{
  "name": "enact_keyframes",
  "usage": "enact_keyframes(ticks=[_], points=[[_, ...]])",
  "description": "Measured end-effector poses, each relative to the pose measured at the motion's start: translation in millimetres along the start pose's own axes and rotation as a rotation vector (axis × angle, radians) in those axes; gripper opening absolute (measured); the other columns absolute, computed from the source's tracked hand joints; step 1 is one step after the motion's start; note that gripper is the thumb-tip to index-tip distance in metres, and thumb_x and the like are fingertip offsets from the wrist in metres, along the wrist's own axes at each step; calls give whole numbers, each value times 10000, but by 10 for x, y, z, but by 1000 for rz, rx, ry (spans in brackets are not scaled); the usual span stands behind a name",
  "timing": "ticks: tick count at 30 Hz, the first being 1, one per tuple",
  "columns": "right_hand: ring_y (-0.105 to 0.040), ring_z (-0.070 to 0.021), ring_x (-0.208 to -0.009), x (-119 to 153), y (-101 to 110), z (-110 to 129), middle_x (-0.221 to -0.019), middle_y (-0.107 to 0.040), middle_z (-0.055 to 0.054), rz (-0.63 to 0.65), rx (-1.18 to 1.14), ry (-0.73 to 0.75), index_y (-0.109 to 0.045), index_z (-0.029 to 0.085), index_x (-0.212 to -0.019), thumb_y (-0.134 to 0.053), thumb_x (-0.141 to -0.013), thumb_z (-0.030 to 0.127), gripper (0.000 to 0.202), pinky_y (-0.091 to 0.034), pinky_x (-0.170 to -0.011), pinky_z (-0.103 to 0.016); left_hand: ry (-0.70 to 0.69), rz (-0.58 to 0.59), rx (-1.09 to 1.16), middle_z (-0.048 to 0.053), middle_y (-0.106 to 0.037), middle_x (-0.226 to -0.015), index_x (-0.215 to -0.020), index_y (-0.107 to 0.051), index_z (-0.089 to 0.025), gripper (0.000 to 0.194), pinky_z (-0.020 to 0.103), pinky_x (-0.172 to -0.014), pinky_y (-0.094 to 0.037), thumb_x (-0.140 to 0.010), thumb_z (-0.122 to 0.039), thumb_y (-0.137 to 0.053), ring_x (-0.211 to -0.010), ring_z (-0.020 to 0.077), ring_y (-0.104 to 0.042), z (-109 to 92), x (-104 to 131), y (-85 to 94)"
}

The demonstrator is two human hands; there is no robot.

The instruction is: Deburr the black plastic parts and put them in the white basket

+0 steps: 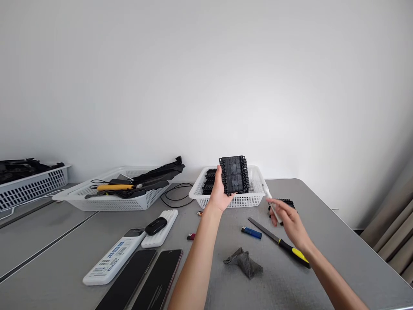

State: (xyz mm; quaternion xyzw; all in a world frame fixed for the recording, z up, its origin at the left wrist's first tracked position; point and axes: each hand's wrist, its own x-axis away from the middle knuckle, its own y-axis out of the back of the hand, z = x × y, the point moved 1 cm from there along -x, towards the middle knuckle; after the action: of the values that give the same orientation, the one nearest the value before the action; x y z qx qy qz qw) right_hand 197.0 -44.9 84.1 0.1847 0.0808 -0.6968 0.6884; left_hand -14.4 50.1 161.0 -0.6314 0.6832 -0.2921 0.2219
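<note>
My left hand (220, 193) grips a black ribbed plastic block (235, 174) with toothed side edges, raised in front of the small white basket (258, 199). More black plastic parts (209, 183) lie inside that basket. In my right hand (290, 221) is a slim white stick-like tool (268, 191), slanting up to the left; its exact kind cannot be made out. Behind the right hand, another black toothed part (287, 202) rests on the table, partly hidden. Below the hands lie a file (266, 229) with a black and yellow handle, a blue lighter (251, 232) and a crumpled grey cloth (245, 261).
On the left are two white power banks (112, 260), a black mouse-like object (156, 225) and two dark phones (158, 282). A larger white basket (129, 202) holds black parts and a yellow-handled tool (115, 187). A black cable (174, 202) coils beside it.
</note>
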Motion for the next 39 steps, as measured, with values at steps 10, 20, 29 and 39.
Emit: enact_keyframes(ticks=[10,20,29,39], points=[[-619,-285,-1141,-793,-271,297,-1143,-694,-127,-331,-371,237,-570,233,-1215,-712,-756,332,491,-488,-921,-438,-1,34,-35,57,-696,-1219,-1253,-628,-276,631,352,-917,-550,-779,-692,-608,-1145,251,-639,61,-2,-41],[-633,-218,-976,-1060,-532,257,-925,-663,-35,-262,-420,172,-585,237,-1070,-796,-697,409,462,-487,-761,-293,-74,23,-135,110,-703,-1205,-1248,-632,-205,637,389,-977,-526,-825,-676,-562,-1181,283,-624,172,10,-121],[-495,-120,-667,-1045,-333,288,-752,-540,32,-226,-387,179,-633,226,-991,-797,-690,373,372,-417,-634,-252,-237,58,-322,69,-667,-1286,-1184,-675,-254,484,359,-1044,-472,-833,-584,-627,-1342,276,-492,198,-40,-61],[-665,-253,-1014,-1057,-231,318,-939,-690,-47,-418,-448,182,-617,216,-961,-822,-623,362,422,-497,-865,-356,-191,282,-534,109,-738,-1107,-1292,-627,-217,570,433,-909,-561,-750,-286,-786,-1123,345,-652,128,62,-109]])
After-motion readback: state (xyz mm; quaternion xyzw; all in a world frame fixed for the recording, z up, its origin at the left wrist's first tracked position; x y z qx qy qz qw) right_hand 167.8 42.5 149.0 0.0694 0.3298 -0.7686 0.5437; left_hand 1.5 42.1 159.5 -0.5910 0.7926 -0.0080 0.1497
